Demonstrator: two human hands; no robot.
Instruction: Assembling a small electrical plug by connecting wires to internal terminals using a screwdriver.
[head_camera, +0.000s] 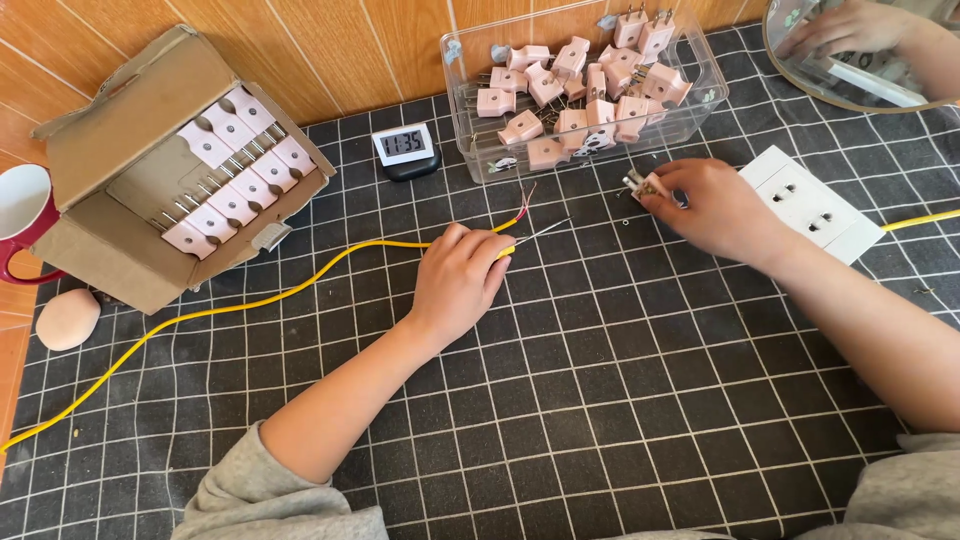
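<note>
Left hand (458, 283): fingers closed round the thin yellow cable (250, 302) near its stripped end, pinning it to the black gridded mat (620, 400), centre.
Right hand (715, 208): fingertips pinched on a small pink two-pin plug (645, 185), just right of the wire tips.
Supply: clear plastic tub (700, 95) of pink plugs, far centre-right, within reach.

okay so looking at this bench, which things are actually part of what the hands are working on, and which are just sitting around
In use:
- left hand holding the yellow cable near its stripped end
- right hand gripping a pink plug
- clear tub of pink plugs
- cardboard box of pink plugs

Lying about:
- small digital clock
- white socket plate
- red mug
- pink egg-shaped thing
</note>
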